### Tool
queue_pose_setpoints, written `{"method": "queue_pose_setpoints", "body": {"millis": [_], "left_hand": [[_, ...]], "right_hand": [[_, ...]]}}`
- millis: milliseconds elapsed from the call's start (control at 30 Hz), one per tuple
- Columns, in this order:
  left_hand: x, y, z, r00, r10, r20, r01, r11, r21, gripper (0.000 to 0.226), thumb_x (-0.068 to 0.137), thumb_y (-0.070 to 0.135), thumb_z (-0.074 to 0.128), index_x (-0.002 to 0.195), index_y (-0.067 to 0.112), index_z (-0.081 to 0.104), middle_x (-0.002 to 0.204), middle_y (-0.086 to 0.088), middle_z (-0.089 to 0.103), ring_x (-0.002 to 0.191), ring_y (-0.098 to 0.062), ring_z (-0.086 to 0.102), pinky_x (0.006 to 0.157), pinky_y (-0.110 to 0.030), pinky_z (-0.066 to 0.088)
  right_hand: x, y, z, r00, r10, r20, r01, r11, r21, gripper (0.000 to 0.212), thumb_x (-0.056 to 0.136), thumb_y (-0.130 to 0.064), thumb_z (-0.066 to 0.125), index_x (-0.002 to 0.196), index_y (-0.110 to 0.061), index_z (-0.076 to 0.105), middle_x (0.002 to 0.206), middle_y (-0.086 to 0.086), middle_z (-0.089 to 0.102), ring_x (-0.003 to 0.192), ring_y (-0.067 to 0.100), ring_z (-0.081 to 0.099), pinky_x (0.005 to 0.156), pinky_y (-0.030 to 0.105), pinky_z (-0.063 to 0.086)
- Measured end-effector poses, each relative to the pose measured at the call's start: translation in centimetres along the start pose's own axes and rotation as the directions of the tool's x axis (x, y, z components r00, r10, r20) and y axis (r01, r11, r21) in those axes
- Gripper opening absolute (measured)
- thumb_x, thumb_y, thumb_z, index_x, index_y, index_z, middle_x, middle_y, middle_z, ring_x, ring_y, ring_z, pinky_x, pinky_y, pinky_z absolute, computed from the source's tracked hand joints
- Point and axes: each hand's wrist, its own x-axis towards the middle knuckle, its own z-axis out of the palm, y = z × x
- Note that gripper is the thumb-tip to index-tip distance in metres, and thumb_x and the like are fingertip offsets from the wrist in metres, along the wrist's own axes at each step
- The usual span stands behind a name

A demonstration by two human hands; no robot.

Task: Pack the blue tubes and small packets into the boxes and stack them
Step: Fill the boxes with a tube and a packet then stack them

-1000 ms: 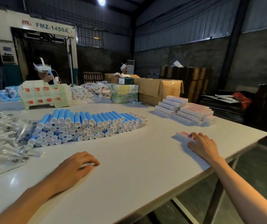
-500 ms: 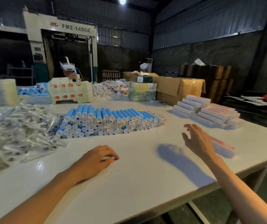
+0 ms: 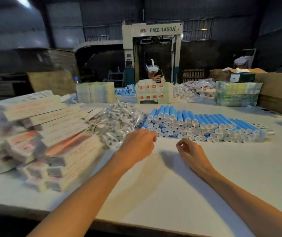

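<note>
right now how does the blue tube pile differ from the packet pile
The blue tubes lie in neat parallel rows, white caps toward the camera; the packets sit in a loose, jumbled heap. The tubes are opaque blue; the packets look clear and shiny. Both rest side by side on the white table.

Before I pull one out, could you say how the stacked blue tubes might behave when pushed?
The blue cylindrical tubes with white caps look round, so a loose one would probably roll on the white table. They are stacked in layers, so neighbours may tumble if a lower one is pulled.
</note>
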Motion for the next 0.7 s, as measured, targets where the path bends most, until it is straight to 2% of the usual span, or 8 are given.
{"method": "queue_pose_setpoints", "body": {"millis": [100, 167, 233, 300, 367, 500, 633, 700], "left_hand": [[-2.2, -4.3, -2.4, 0.966, -0.228, -0.125, 0.254, 0.926, 0.279, 0.044, 0.105, 0.022, 0.052, 0.148, 0.016, 0.049, 0.15, -0.01, 0.052, 0.138, -0.032, 0.046, 0.111, -0.046, 0.039], [-4.0, -7.1, -3.6, 0.901, -0.384, -0.201, 0.433, 0.816, 0.383, 0.046, 0.106, 0.026, 0.051, 0.149, 0.009, 0.043, 0.149, -0.015, 0.049, 0.135, -0.035, 0.045, 0.108, -0.046, 0.041], [-5.6, -9.4, -4.2, 0.844, -0.487, -0.224, 0.533, 0.719, 0.445, 0.049, 0.108, 0.041, 0.049, 0.146, 0.01, 0.047, 0.144, -0.014, 0.05, 0.131, -0.034, 0.047, 0.105, -0.044, 0.042], [-6.6, -10.6, -4.2, 0.829, -0.538, -0.154, 0.526, 0.656, 0.542, 0.057, 0.105, 0.059, 0.049, 0.144, 0.017, 0.053, 0.145, -0.01, 0.047, 0.133, -0.031, 0.044, 0.106, -0.042, 0.04], [-7.2, -11.1, -3.5, 0.834, -0.542, -0.109, 0.487, 0.628, 0.607, 0.054, 0.102, 0.065, 0.05, 0.138, 0.026, 0.061, 0.144, -0.004, 0.045, 0.135, -0.029, 0.04, 0.106, -0.041, 0.037], [-7.5, -10.6, -2.9, 0.862, -0.493, -0.115, 0.444, 0.626, 0.642, 0.03, 0.103, 0.049, 0.06, 0.126, 0.031, 0.067, 0.135, 0.0, 0.045, 0.128, -0.026, 0.041, 0.102, -0.039, 0.038], [-7.2, -10.2, -3.6, 0.866, -0.483, -0.126, 0.437, 0.612, 0.659, 0.025, 0.105, 0.04, 0.059, 0.127, 0.028, 0.063, 0.127, 0.0, 0.057, 0.121, -0.025, 0.049, 0.098, -0.037, 0.042], [-6.8, -9.5, -4.4, 0.884, -0.45, -0.126, 0.419, 0.644, 0.64, 0.02, 0.105, 0.03, 0.06, 0.123, 0.023, 0.062, 0.117, 0.0, 0.064, 0.11, -0.025, 0.057, 0.091, -0.037, 0.046]], "right_hand": [[-0.2, 0.2, -0.5, 0.999, 0.037, -0.013, -0.036, 0.996, 0.08, 0.011, 0.098, -0.007, 0.061, 0.096, -0.012, 0.07, 0.082, 0.006, 0.071, 0.079, 0.029, 0.065, 0.075, 0.045, 0.052], [-0.2, 0.0, -0.7, 0.999, 0.05, -0.005, -0.049, 0.989, 0.142, 0.013, 0.099, -0.004, 0.059, 0.096, -0.01, 0.07, 0.079, 0.011, 0.07, 0.079, 0.034, 0.066, 0.073, 0.049, 0.054], [-0.3, -0.3, -0.6, 0.999, 0.037, 0.019, -0.04, 0.988, 0.148, 0.014, 0.099, -0.003, 0.058, 0.097, -0.01, 0.07, 0.08, 0.012, 0.07, 0.08, 0.033, 0.066, 0.075, 0.049, 0.054], [-0.3, -0.6, -0.6, 0.999, 0.016, 0.044, -0.022, 0.99, 0.142, 0.015, 0.099, -0.004, 0.058, 0.096, -0.012, 0.07, 0.08, 0.01, 0.07, 0.078, 0.031, 0.066, 0.073, 0.045, 0.053], [-0.4, -0.7, -0.7, 0.998, 0.011, 0.068, -0.02, 0.991, 0.131, 0.017, 0.099, -0.004, 0.058, 0.095, -0.015, 0.07, 0.079, 0.008, 0.069, 0.074, 0.027, 0.064, 0.069, 0.04, 0.052], [-0.7, -0.7, -0.9, 0.995, 0.004, 0.097, -0.017, 0.991, 0.134, 0.018, 0.099, -0.003, 0.059, 0.095, -0.016, 0.071, 0.08, 0.006, 0.068, 0.071, 0.018, 0.06, 0.069, 0.036, 0.049], [-0.8, -0.8, -1.0, 0.995, 0.002, 0.101, -0.016, 0.991, 0.134, 0.019, 0.099, -0.004, 0.058, 0.094, -0.017, 0.071, 0.079, 0.004, 0.067, 0.072, 0.017, 0.06, 0.068, 0.035, 0.049], [-0.7, -0.9, -0.9, 0.994, -0.004, 0.106, -0.01, 0.991, 0.133, 0.019, 0.1, -0.004, 0.058, 0.095, -0.017, 0.07, 0.079, 0.003, 0.067, 0.073, 0.017, 0.061, 0.07, 0.036, 0.05]]}}
